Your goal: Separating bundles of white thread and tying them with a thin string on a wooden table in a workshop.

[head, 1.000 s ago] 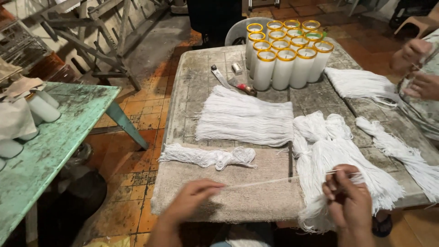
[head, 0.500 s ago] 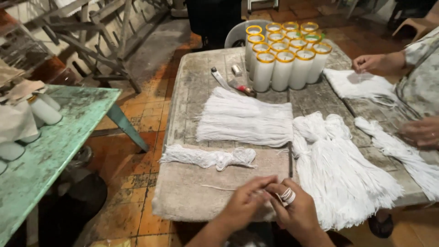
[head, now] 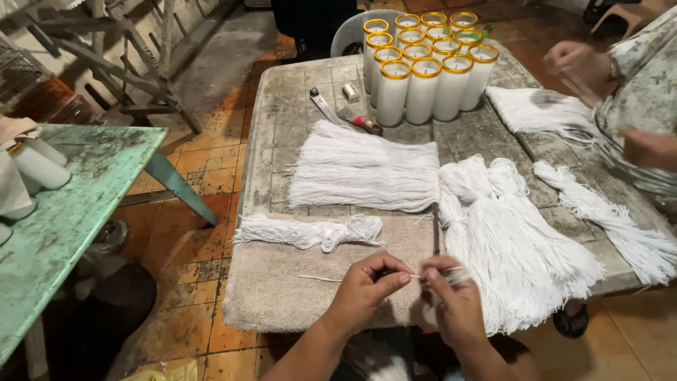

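Since half a sec ago my hands have pulled slightly apart again, after being bunched together w/ the right on top. My left hand (head: 367, 286) now pinches one thin white wick string (head: 319, 278) btwn thumb & forefinger, fingers closed on it; the loose end trails left across the beige cloth pad (head: 282, 296). My right hand (head: 455, 303) is curled shut just beside it, fingertips nipping the same string at the other end, touching a few strands of the big loose wick heap (head: 522, 240) on my right. Just above my hands, on the pad, lies a small knotted wick bundle (head: 310, 231). Further up is a flat, neatly spread wick sheet (head: 367, 166) on the grey table (head: 275, 120). Beyond that: tall white glass candles w/ yellow rims (head: 423, 67), packed in a cluster, w/ a red-handled tool (head: 361, 121) near them. Far right, another person's hand (head: 580, 63) is above a further wick pile (head: 543, 109); can't tell what it grips. At left sits a green table (head: 77, 204), well apart.
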